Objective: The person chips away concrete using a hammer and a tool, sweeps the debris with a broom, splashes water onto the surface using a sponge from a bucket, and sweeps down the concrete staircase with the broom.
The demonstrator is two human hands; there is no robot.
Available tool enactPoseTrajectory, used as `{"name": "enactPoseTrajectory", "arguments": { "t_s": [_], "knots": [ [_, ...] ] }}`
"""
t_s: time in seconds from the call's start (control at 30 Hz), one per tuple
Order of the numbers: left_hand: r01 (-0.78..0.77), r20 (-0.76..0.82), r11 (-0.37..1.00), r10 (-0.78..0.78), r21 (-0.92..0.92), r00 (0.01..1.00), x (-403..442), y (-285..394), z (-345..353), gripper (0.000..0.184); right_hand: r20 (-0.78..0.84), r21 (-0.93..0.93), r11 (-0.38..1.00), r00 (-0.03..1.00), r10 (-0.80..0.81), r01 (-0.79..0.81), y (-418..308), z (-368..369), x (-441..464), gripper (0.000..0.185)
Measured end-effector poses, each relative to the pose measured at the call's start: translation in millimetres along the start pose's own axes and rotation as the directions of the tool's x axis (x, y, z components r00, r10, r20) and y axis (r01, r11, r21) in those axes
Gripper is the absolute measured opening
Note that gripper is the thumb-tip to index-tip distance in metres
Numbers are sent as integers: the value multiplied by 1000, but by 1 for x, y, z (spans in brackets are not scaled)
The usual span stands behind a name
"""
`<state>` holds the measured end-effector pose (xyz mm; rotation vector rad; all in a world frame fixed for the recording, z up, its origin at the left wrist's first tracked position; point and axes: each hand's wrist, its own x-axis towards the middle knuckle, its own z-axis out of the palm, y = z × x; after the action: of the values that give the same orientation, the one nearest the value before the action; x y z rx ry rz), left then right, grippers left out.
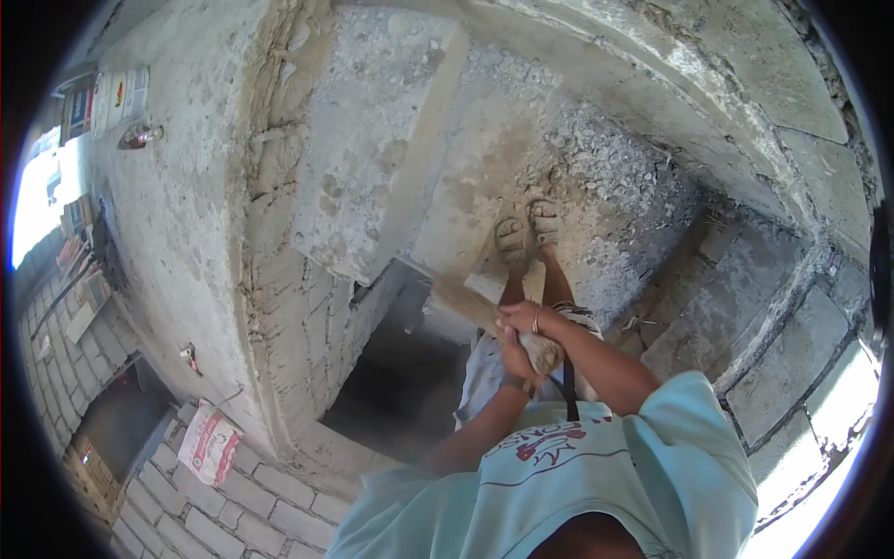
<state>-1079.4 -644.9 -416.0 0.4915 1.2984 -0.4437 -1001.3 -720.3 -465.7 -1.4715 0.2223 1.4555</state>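
Near the centre of the frame, 2 hands hold what looks like a short broom (473, 306), its broad brown end pointing to the left, toward the edge of a concrete step (358, 140). The right hand (529, 318) is wrapped around it, with bracelets at the wrist; the left hand (518, 355) is just below, also closed on it, close to the thick pale end. The fingers of the left hand are partly hidden, so how hard they press I cannot tell.

For good work, I judge the strokes should be short and low, so that little dust is lifted. Loose rubble (619, 191) lies right of the sandals (511, 240), and a dark opening (400, 359) is left of the legs — the feet should be placed with care, well away from its edge. A firm grip with both hands would help to keep the broom steady.

About containers: in the upper left of the frame is a white bucket (119, 99), and what is inside cannot be seen. At lower left, a white sack (209, 445) with red print rests against the wall (200, 233) — its contents are also not visible.
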Motion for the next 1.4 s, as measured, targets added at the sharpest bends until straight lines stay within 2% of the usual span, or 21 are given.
{"name": "enactPoseTrajectory", "arguments": {
  "t_s": [0.07, 0.13, 0.17, 0.23, 0.33, 0.4, 0.5, 0.57, 0.63, 0.67, 0.73, 0.77, 0.87, 0.93, 1.0, 1.07, 1.17, 1.2, 1.3, 1.37, 1.4],
  "knots": [
    [164, 307, 978, -196, 125, 931, 48, 6, 23, 40, -242, 212, 977, 968, 67, -15, -8, -45, -12, 57],
    [10, 233, 947, -89, 321, 968, 18, 4, 92, 42, -457, 511, 830, 889, 42, 224, 8, -71, -33, 57],
    [-131, 184, 857, 42, 499, 982, 0, 1, 112, 43, -451, 519, 827, 891, 51, 216, -2, -65, -54, 57],
    [-189, 295, 835, 34, 517, 955, -13, 9, 103, 45, -703, 347, 882, 711, 19, 320, -28, -60, -93, 55],
    [-297, 422, 814, 72, 499, 904, -18, 22, 105, 49, -708, 235, 909, 702, -83, 344, -18, -51, -74, 55],
    [-468, 467, 666, 198, 582, 862, 11, 33, 117, 60, -674, 276, 884, 732, -103, 378, -41, -81, -64, 56],
    [-362, 351, 668, 160, 650, 923, 48, 55, 201, 59, -673, 387, 785, 730, -119, 484, -51, -149, -10, 56],
    [-300, 317, 643, 93, 704, 944, 77, 60, 228, 54, -656, 650, 542, 753, 47, 532, -61, -186, -4, 55],
    [-349, 412, 506, -14, 789, 911, 76, 55, 245, 53, -674, 683, 430, 736, 63, 590, -50, -177, -13, 56],
    [-601, 644, 303, -60, 740, 763, 89, 65, 218, 51, -684, 702, 320, 728, 52, 636, -50, -165, -17, 57],
    [-731, 752, 176, -127, 659, 647, 77, 101, 185, 51, -843, 525, 530, 493, 216, 666, -71, -108, -14, 58],
    [-607, 645, 250, -104, 754, 757, 50, 116, 177, 53, -838, 534, 467, 512, 185, 705, -78, -86, -8, 59],
    [-563, 580, 349, 63, 750, 812, 32, 128, 184, 52, -795, 583, 388, 599, 93, 714, -96, -90, 21, 60],
    [-431, 459, 319, -14, 844, 888, 54, 133, 228, 53, -758, 607, 379, 652, 12, 699, -93, -121, 36, 61],
    [-281, 314, 254, -100, 925, 944, 73, 129, 243, 54, -668, 744, 101, 729, 148, 661, -86, -144, 40, 60],
    [-399, 399, 25, -133, 917, 907, 90, 115, 234, 58, -697, 711, 82, 685, 211, 698, -78, -130, 25, 61],
    [-392, 439, 206, -296, 896, 848, 57, 153, 203, 62, -844, 517, 272, 432, 317, 811, -102, -76, 17, 65],
    [-405, 450, 204, -302, 891, 840, 45, 154, 206, 62, -852, 504, 271, 419, 315, 820, -109, -76, 11, 65],
    [-442, 451, 94, -137, 892, 882, 25, 149, 212, 66, -824, 557, 190, 509, 248, 809, -117, -81, 16, 58],
    [-344, 339, 155, 57, 926, 939, 52, 134, 233, 68, -767, 620, 161, 636, -81, 768, -97, -120, 67, 65],
    [-349, 344, 148, 55, 926, 937, 77, 130, 233, 68, -772, 616, 155, 631, -80, 773, -85, -132, 66, 65]
  ]
}}
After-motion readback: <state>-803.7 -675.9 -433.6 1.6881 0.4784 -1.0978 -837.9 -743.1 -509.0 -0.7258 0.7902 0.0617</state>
